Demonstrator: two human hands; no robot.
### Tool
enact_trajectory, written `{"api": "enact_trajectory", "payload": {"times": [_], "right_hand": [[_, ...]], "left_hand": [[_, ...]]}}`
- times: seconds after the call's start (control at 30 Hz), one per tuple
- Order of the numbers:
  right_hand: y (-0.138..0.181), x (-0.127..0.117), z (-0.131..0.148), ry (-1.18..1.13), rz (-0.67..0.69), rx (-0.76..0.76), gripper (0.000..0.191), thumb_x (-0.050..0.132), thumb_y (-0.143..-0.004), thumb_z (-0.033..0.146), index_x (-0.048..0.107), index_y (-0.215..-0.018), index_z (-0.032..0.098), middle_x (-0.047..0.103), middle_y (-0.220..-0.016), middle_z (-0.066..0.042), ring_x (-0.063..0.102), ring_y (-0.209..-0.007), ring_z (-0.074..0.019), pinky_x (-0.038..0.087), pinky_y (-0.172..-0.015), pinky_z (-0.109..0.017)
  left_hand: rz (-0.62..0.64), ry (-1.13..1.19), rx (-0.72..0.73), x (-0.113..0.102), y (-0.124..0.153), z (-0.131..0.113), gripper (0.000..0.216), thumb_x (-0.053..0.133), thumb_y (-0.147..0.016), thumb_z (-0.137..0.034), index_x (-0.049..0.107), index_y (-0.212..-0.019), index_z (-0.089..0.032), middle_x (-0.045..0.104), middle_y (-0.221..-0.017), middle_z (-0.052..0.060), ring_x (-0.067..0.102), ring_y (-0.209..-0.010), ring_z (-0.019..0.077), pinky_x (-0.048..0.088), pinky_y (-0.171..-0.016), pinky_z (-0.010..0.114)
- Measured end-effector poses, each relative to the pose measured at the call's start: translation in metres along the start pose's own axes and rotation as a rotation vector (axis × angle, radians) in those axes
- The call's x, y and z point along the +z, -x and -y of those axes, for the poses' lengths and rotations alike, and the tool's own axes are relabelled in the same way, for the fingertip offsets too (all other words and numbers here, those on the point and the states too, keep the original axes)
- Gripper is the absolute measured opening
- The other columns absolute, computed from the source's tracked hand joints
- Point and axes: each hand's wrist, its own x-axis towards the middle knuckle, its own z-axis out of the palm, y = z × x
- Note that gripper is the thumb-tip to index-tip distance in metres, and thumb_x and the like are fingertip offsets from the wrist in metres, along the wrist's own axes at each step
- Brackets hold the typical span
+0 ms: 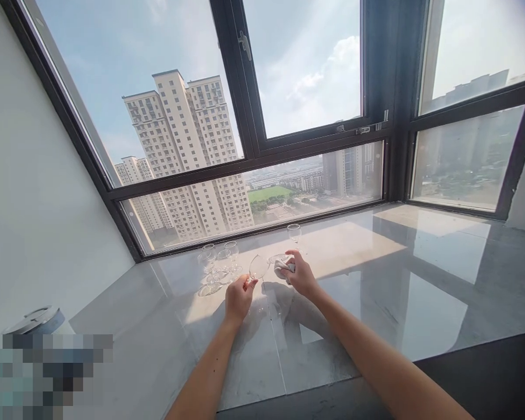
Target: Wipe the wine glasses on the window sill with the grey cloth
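Observation:
A clear stemmed glass (259, 266) is held on its side above the tiled sill, its bowl toward the left and its stem toward the right. My left hand (239, 297) pinches the bowl near the rim with thumb and fingers. At the other end, my right hand (303, 274) grips a white cloth (282, 268) bunched by the stem and foot; the fingers partly hide that end. Several clear stemmed glasses (231, 254) stand grouped left of my left hand. Another stemmed glass (294, 232) is upright beyond my right hand, close to the window.
The glossy tiled sill (332, 356) runs below a dark window frame (315, 146) and carries bright sunlight and reflections. A white wall (52, 175) borders it on the left. In the lower left corner is a lidded container (37, 319), partly blurred out.

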Motion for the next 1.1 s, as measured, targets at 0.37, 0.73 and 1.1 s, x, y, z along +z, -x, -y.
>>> {"api": "enact_trajectory", "payload": {"times": [0.37,0.73,1.1], "right_hand": [[0.0,0.001,-0.001,0.0,0.001,0.0,0.046,0.059,-0.074,0.03,0.044,-0.117,0.026,0.059,-0.082,0.002,0.056,-0.057,-0.0134,0.046,-0.053,-0.025],[0.014,0.015,0.021,-0.275,0.251,0.025,0.054,0.069,-0.072,0.032,0.039,-0.116,0.025,0.059,-0.078,0.005,0.053,-0.058,-0.0123,0.044,-0.052,-0.024],[0.012,0.009,0.032,-0.264,0.097,-0.04,0.049,0.067,-0.073,0.035,0.042,-0.114,0.025,0.059,-0.079,0.004,0.046,-0.054,-0.0098,0.039,-0.05,-0.023]], "left_hand": [[-0.008,-0.031,0.027,-0.001,0.001,0.0,0.023,0.053,-0.09,-0.043,0.057,-0.085,-0.021,0.053,-0.064,-0.004,0.05,-0.059,0.0136,0.033,-0.059,0.023],[0.032,-0.151,0.019,0.001,0.004,-0.007,0.02,0.049,-0.093,-0.033,0.063,-0.087,-0.02,0.058,-0.063,0.0,0.054,-0.059,0.0153,0.03,-0.057,0.024],[0.273,-0.238,0.288,0.001,0.007,-0.012,0.016,0.063,-0.085,-0.023,0.072,-0.098,-0.025,0.071,-0.083,0.002,0.063,-0.079,0.0182,0.041,-0.075,0.028]]}}
